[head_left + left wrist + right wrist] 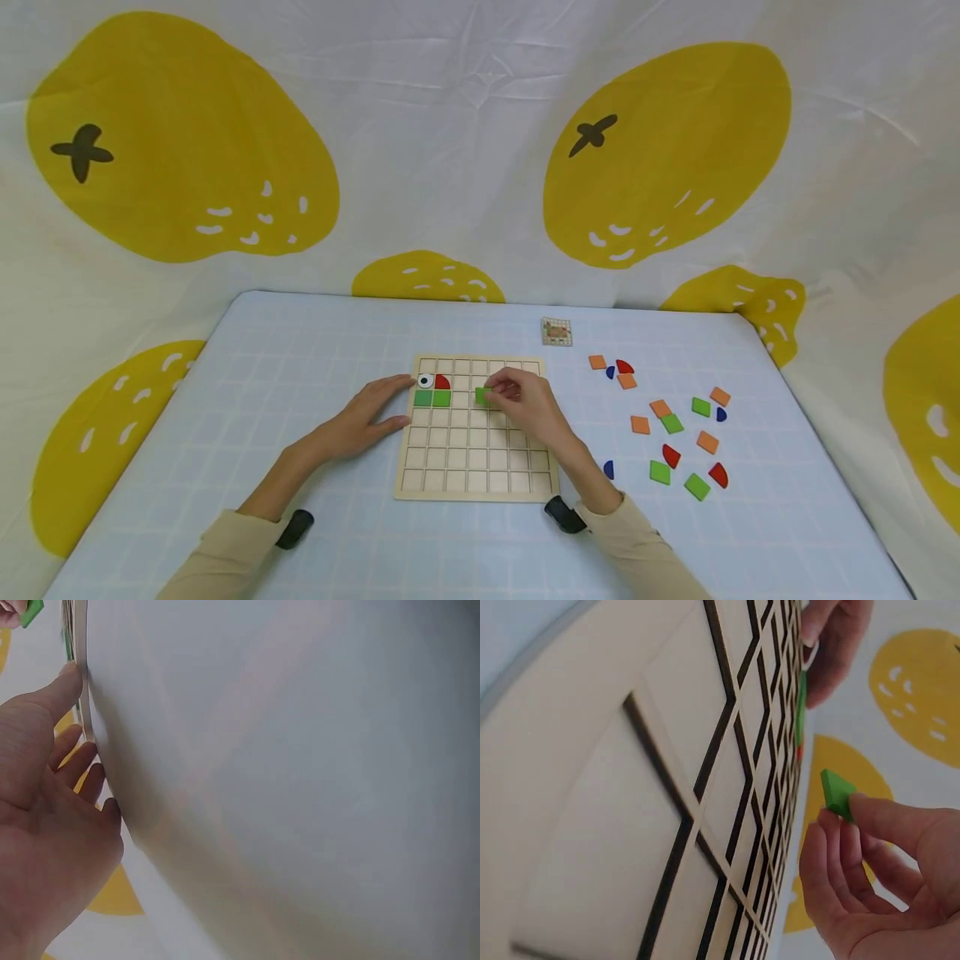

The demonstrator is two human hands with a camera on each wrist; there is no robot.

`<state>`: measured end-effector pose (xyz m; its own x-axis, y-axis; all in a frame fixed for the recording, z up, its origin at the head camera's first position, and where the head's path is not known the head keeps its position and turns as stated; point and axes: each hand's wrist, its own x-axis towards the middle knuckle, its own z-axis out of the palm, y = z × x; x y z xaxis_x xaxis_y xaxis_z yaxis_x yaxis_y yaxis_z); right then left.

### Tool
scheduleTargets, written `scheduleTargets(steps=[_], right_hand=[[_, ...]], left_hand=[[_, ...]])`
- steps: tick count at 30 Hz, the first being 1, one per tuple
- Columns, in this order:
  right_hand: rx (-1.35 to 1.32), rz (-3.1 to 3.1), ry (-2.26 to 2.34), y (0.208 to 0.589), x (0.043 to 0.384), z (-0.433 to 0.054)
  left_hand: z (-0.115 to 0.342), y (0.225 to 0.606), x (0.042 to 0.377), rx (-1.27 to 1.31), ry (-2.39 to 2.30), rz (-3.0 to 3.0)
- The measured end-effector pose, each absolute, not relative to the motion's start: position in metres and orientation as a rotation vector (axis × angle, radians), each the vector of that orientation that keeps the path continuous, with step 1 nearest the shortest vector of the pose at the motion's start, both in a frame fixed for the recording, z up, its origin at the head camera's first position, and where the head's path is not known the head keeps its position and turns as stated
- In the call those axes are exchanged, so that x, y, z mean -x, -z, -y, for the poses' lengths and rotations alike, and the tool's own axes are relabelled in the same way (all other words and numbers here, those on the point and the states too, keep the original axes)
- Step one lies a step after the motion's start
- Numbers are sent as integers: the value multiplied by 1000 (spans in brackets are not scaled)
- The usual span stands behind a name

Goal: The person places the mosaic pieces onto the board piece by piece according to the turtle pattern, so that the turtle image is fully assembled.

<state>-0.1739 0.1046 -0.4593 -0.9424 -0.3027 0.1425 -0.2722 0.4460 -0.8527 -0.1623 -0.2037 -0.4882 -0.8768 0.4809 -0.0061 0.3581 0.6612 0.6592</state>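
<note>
A wooden grid board (457, 458) lies on the table. Its upper left cells hold a white tile with a black eye dot (426, 381), a red quarter-circle tile (442, 382) and two green square tiles (432, 398). My right hand (525, 402) pinches another green square tile (482, 396) between thumb and fingers over the board's upper middle; in the right wrist view this tile (838, 793) stands clear of the grid. With fingers extended, my left hand (367, 417) rests at the board's left edge, thumb and fingertips against its side.
Right of the board lie scattered orange squares (640, 425), green squares (697, 487), red quarter-circles (718, 475) and dark blue half-circles (608, 470). A small picture card (557, 332) lies behind the board. A lemon-print curtain (450, 167) hangs behind the table.
</note>
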Motion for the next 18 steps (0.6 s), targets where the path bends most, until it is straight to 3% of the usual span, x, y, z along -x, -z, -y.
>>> scheduleTargets(steps=[18], right_hand=[[547, -2524, 1551, 468, 174, -66]], left_hand=[[204, 488, 163, -699, -1056, -2669]])
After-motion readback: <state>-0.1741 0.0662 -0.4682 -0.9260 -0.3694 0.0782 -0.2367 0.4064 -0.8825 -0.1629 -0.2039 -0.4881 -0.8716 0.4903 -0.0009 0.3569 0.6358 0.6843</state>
